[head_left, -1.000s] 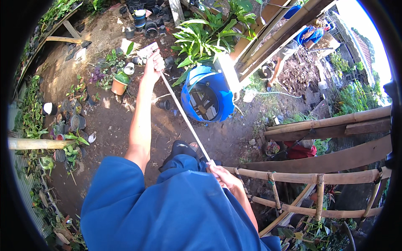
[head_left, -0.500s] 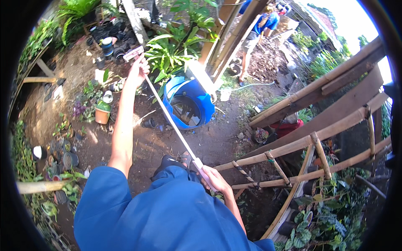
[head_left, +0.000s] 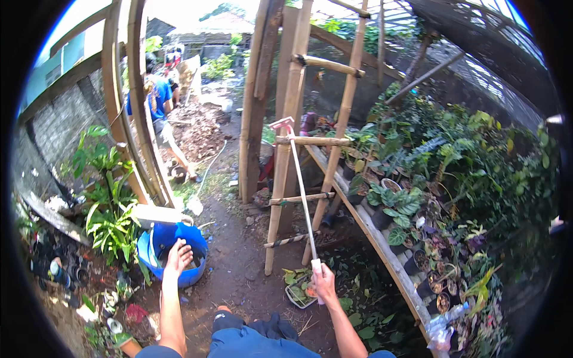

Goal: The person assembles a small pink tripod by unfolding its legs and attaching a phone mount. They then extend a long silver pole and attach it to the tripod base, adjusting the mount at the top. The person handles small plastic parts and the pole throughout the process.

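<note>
My right hand (head_left: 324, 283) is closed around the white and pink handle of a long, thin pole (head_left: 302, 194). The pole slants up and away, and its pink cross-shaped head (head_left: 283, 123) appears against a bamboo ladder (head_left: 322, 141). Whether the head touches the ladder I cannot tell. My left hand (head_left: 180, 256) is raised at the left, fingers stretched out, holding nothing. Behind it stands a blue plastic drum (head_left: 200, 262) with a ragged rim and a pale board (head_left: 156, 215) across its top. A shallow tray of leaves (head_left: 300, 296) lies below my right hand.
Potted plants (head_left: 391, 203) crowd a bench with a wooden edge (head_left: 382, 256) at the right. Upright timber posts (head_left: 253, 107) flank a dirt path (head_left: 233, 238). Past the left posts, a person in blue (head_left: 158, 98) bends over. A hose (head_left: 212, 166) lies on the ground.
The view has swung right and up. My left hand has let go of the pole's pink head end; my right hand still holds the handle, with the pole now pointing toward the ladder.
</note>
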Available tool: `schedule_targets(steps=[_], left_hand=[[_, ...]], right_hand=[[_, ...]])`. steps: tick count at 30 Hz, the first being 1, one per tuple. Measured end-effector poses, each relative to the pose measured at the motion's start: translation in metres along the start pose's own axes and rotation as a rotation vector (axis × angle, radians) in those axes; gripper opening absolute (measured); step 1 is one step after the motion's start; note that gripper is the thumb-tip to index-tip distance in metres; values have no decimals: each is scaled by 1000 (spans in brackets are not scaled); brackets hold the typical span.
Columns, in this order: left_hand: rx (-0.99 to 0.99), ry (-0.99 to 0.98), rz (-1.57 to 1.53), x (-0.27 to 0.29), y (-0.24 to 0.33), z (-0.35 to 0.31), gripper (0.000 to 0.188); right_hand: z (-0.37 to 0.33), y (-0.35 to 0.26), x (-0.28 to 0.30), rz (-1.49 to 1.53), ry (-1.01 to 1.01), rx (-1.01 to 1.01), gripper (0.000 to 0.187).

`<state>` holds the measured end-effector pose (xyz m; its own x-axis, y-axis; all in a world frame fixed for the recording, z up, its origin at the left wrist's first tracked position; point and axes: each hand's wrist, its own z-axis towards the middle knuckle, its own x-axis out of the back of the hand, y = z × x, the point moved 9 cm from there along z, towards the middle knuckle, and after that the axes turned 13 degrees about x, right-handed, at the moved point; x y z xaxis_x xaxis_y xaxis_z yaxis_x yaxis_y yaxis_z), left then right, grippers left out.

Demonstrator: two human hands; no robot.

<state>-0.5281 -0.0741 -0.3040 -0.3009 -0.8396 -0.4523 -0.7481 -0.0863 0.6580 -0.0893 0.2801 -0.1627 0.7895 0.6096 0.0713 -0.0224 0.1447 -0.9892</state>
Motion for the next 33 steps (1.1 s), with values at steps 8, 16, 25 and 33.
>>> schedule_targets(steps=[8,16,25,33], left_hand=[[604,-303,1616,32,-257,-13,23],[260,-162,1329,29,-240,-57,21],[190,-157,1253,67,-253,-82,20],[181,-162,1226,114,-279,-110,19]], right_hand=[[68,-158,321,-17,688,437,35],[40,-376,441,161,971,548,54],[-34,-524,424,77,904,726,46],[-68,-561,399,21,820,810,40]])
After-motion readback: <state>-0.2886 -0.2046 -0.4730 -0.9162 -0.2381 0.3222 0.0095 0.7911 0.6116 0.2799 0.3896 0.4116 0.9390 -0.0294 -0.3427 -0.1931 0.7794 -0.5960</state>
